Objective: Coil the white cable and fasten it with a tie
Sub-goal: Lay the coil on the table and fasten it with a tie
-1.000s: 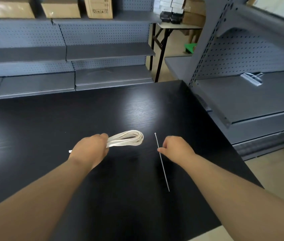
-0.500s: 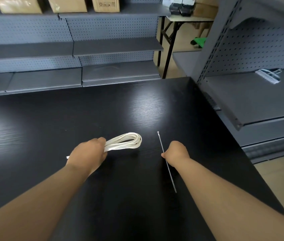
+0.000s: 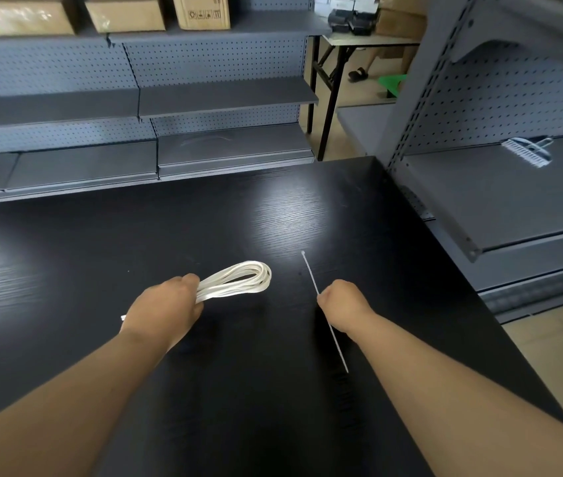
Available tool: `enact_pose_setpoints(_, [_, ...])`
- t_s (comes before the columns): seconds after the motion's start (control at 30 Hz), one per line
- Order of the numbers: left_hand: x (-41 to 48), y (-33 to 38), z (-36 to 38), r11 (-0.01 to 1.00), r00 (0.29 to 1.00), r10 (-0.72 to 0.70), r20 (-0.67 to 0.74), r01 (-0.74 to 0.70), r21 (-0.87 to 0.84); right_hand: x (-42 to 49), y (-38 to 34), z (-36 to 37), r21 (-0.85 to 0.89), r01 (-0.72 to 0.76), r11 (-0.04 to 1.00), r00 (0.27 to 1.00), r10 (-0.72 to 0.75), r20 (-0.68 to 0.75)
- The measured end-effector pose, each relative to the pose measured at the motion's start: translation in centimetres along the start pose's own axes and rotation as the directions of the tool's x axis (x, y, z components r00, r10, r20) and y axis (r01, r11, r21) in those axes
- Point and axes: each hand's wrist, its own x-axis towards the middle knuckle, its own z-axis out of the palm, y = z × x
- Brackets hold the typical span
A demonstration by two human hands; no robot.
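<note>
Coiling done. Left hand [image 3: 163, 304] fingers clamped on white cable [image 3: 235, 280]; right hand [image 3: 343, 304] fingers pinch tie [image 3: 309, 273] w/ tip free. Next, I judge: thread tie around coil.

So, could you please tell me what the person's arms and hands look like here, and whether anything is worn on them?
Both forearms are bare up to the frame's edge: no sleeves show. The left hand and right hand wear no gloves, and no watch, bracelet or ring is visible.
</note>
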Motion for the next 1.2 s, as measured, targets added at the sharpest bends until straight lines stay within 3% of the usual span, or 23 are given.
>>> enact_pose_setpoints(0.17, [0.3,-1.3,-0.6,1.000,1.000,-0.014,-0.023,0.014,-0.011,-0.3,-1.1,0.3,0.395,0.129,0.910,0.992,-0.114,-0.060])
enact_pose_setpoints(0.43, [0.5,-3.7,-1.5,0.999,0.997,-0.030,-0.074,0.027,-0.041,-1.4,-4.0,1.1,0.620,0.185,0.762,0.982,-0.166,-0.089])
enact_pose_setpoints(0.73, [0.4,-7.1,-2.2,0.997,0.995,-0.053,-0.082,0.048,-0.065,-1.8,-6.9,3.3,0.638,0.166,0.752,0.985,-0.153,-0.075])
enact_pose_setpoints(1.0, [0.1,-9.9,-3.1,0.997,0.994,-0.049,-0.096,0.043,-0.066,-2.4,-10.0,5.1,0.518,0.211,0.829,0.966,-0.096,-0.239])
enact_pose_setpoints(1.2, [-0.3,-12.1,-3.3,0.997,0.995,-0.051,-0.085,0.045,-0.067,-4.1,-11.8,6.0,0.303,0.256,0.918,0.916,-0.130,-0.380])
